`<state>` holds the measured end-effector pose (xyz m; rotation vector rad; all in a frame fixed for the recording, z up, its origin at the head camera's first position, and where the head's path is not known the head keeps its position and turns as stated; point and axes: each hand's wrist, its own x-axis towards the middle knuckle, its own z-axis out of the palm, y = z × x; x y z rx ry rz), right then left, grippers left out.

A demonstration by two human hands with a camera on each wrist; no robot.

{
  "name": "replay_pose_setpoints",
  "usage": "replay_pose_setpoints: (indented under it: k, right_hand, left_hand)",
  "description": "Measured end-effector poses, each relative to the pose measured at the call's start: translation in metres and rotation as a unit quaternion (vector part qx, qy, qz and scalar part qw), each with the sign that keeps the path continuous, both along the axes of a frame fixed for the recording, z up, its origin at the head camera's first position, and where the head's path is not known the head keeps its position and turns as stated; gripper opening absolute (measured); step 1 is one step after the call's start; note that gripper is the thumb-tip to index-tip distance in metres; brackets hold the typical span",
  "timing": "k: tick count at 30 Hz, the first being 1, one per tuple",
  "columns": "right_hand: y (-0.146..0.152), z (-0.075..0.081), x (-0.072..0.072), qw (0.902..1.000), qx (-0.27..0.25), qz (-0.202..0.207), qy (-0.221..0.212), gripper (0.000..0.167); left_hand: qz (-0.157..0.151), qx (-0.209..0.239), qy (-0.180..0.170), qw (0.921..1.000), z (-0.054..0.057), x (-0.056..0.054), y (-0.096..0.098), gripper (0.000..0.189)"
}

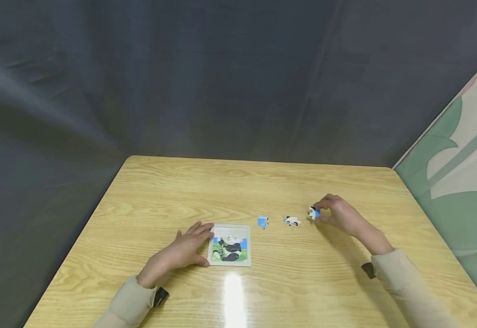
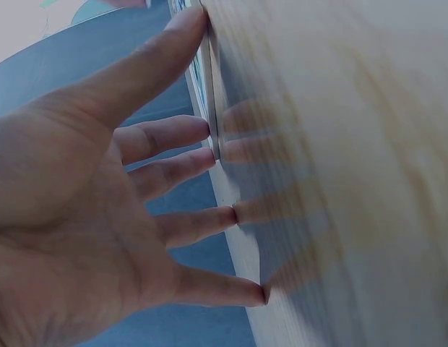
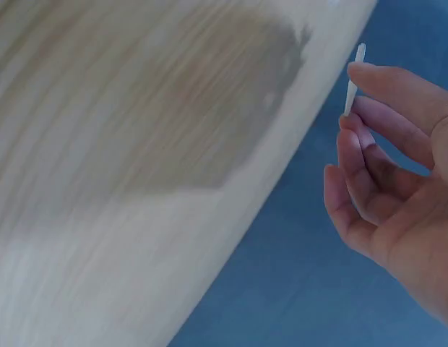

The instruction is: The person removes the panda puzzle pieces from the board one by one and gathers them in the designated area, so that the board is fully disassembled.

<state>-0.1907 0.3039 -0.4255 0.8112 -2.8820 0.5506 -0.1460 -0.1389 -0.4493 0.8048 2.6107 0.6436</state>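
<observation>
A square puzzle frame lies on the table, its lower part filled with a panda picture and a bare strip along its top. My left hand touches the frame's left edge with thumb and fingertips, the fingers spread and straight. In the left wrist view the thumb and two fingertips meet the frame's thin side. Thumb and fingers of my right hand pinch a blue, white and black puzzle piece above the table. Edge-on in the right wrist view, that piece looks thin and white.
Between the frame and my right hand lie two loose pieces: a blue puzzle piece and a white and black puzzle piece. The wooden table ends at a dark curtain. A patterned cloth hangs at the right.
</observation>
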Motion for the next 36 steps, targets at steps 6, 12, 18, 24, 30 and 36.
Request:
replay_pose_setpoints:
  k: [6,12,18,24,30,36]
  right_hand:
    - [0.035,-0.003,0.005,0.9992,0.01,0.013,-0.037,0.031]
    - [0.042,-0.011,0.007,0.9978,-0.005,0.047,-0.047,0.033]
    - [0.042,-0.017,0.007,0.9975,-0.002,0.069,-0.015,0.033]
    - [0.001,-0.015,0.018,0.9973,-0.02,0.06,0.037,0.032]
    - [-0.093,-0.017,0.031,0.9881,-0.067,0.114,0.08,0.027]
    - [-0.184,-0.015,0.041,0.9877,-0.053,0.146,0.017,0.022]
  left_hand:
    - [0.003,0.0,0.0,1.0,0.0,0.001,-0.003,0.075]
    - [0.009,0.004,-0.002,1.0,0.0,0.002,-0.004,0.076]
    - [0.002,0.006,-0.001,1.0,0.0,0.003,-0.003,0.074]
    - [0.002,0.003,-0.004,1.0,0.002,0.003,-0.001,0.074]
    - [0.007,0.001,-0.012,0.9999,0.003,0.003,-0.001,0.074]
    - [0.009,0.008,-0.007,0.9999,0.004,0.002,-0.003,0.073]
